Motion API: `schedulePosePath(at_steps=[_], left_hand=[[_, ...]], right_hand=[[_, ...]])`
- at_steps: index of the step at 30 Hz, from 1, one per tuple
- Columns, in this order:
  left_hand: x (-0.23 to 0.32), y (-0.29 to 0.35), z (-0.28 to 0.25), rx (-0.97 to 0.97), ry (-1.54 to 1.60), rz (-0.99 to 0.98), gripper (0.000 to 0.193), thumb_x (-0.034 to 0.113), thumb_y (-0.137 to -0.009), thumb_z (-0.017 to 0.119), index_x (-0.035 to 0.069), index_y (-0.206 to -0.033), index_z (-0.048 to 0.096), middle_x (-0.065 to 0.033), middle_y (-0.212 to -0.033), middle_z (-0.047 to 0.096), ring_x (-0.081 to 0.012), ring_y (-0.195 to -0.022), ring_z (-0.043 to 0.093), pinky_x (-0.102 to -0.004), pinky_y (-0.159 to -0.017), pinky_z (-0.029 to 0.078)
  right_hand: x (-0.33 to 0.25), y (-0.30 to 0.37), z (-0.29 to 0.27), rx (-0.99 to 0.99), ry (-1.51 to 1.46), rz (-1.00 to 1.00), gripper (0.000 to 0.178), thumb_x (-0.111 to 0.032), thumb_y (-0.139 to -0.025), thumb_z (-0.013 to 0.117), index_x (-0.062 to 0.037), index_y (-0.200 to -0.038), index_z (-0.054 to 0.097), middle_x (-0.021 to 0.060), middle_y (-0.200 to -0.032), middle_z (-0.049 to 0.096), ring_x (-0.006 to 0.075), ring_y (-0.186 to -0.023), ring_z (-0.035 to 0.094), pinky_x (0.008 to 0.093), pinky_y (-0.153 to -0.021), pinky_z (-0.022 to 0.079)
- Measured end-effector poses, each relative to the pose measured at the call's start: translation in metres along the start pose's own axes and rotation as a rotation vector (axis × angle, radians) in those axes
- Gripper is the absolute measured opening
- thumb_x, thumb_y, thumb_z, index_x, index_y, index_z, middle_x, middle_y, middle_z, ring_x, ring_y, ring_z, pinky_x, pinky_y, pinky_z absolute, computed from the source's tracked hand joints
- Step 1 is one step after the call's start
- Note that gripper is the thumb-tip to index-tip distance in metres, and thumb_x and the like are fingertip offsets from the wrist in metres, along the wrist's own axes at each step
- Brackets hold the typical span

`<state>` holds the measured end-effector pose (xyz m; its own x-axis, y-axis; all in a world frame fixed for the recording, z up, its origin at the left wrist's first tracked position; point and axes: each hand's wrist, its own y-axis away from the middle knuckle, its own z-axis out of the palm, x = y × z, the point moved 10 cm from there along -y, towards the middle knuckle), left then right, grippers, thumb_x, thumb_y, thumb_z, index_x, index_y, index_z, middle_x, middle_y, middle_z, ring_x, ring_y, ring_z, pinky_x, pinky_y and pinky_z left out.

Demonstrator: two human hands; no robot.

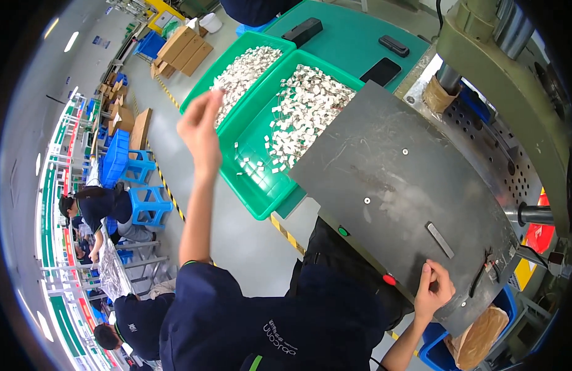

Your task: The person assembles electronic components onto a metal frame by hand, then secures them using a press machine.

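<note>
Surface: dark plate (354, 142), scuffed, fills the right-centre of the frame. On it, lower right: a narrow grey metal bar (440, 240) and a dark hand tool (479, 278). Green button (343, 231) and red button (389, 279) along its near edge. Press frame (533, 93) at upper right.

Left hand (201, 133): raised over the left green tray (273, 40), left of upper centre; fingers drawn together, fingertips blurred; cannot tell whether anything is gripped. Right hand (435, 289): lower right, low over the plate, fingers curled, thumb close to index; nothing visible between them.

Small white pieces (307, 111) heaped in the right green tray (270, 185), a few strays at its near end; more heaped in the left tray. Both upper centre. Green table (354, 31) beyond, bearing a phone (382, 72).

Room: grey floor (242, 260), yellow-black tape (289, 235). Blue stools (151, 206) and two seated co-workers (137, 324), left side. Cardboard boxes (184, 49), upper left. Blue bin (434, 355) with brown paper, lower right.
</note>
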<state>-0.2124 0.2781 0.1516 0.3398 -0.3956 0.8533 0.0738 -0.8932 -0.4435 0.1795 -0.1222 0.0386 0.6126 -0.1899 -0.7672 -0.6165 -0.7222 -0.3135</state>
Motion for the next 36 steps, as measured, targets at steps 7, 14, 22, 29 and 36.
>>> schedulePosePath(at_steps=[7, 14, 22, 29, 36], left_hand=[[-0.118, -0.041, 0.033, -0.319, -0.724, 0.299, 0.034, 0.019, -0.085, 0.080, 0.003, -0.115, 0.076, -0.0161, -0.122, 0.076, -0.0293, -0.109, 0.072, -0.0403, -0.097, 0.054], [-0.180, 0.033, 0.134, -0.675, -0.501, -0.141, 0.039, 0.040, -0.084, 0.086, 0.001, -0.088, 0.081, -0.0123, -0.077, 0.076, -0.0192, -0.069, 0.071, -0.0345, -0.068, 0.056], [-0.169, 0.008, 0.099, -0.556, -0.216, -0.299, 0.025, 0.023, -0.090, 0.082, 0.001, -0.101, 0.082, -0.0048, -0.087, 0.078, -0.0071, -0.078, 0.066, -0.0245, -0.067, 0.047], [-0.155, 0.008, 0.087, -0.500, -0.036, -0.373, 0.027, 0.013, -0.094, 0.077, -0.001, -0.116, 0.073, -0.0088, -0.094, 0.078, -0.0120, -0.085, 0.070, -0.0289, -0.078, 0.053], [-0.197, 0.042, 0.137, -0.761, -0.214, -0.386, 0.023, 0.017, -0.094, 0.067, -0.001, -0.100, 0.080, -0.0081, -0.092, 0.075, -0.0147, -0.082, 0.065, -0.0306, -0.072, 0.050]], right_hand=[[0.017, 0.004, 0.004, -0.007, -0.038, 0.075, 0.006, 0.000, -0.094, 0.075, 0.0005, -0.099, 0.076, -0.0039, -0.060, 0.043, 0.0043, -0.057, 0.037, 0.0247, -0.053, 0.028], [0.016, 0.004, 0.007, -0.008, -0.074, 0.106, 0.008, 0.003, -0.090, 0.076, -0.0018, -0.097, 0.077, -0.0024, -0.058, 0.044, 0.0053, -0.051, 0.037, 0.0254, -0.049, 0.027], [0.019, 0.003, 0.004, 0.027, -0.096, 0.121, 0.008, 0.002, -0.090, 0.077, -0.0019, -0.096, 0.077, -0.0037, -0.058, 0.042, 0.0041, -0.052, 0.036, 0.0255, -0.049, 0.026], [0.022, 0.002, 0.005, 0.005, -0.095, 0.135, 0.007, 0.002, -0.091, 0.077, -0.0014, -0.097, 0.077, -0.0040, -0.059, 0.041, 0.0037, -0.054, 0.036, 0.0254, -0.050, 0.026], [0.019, 0.004, 0.005, 0.004, -0.079, 0.141, 0.008, 0.002, -0.090, 0.077, -0.0019, -0.097, 0.077, -0.0038, -0.059, 0.042, 0.0039, -0.054, 0.036, 0.0254, -0.050, 0.027]])
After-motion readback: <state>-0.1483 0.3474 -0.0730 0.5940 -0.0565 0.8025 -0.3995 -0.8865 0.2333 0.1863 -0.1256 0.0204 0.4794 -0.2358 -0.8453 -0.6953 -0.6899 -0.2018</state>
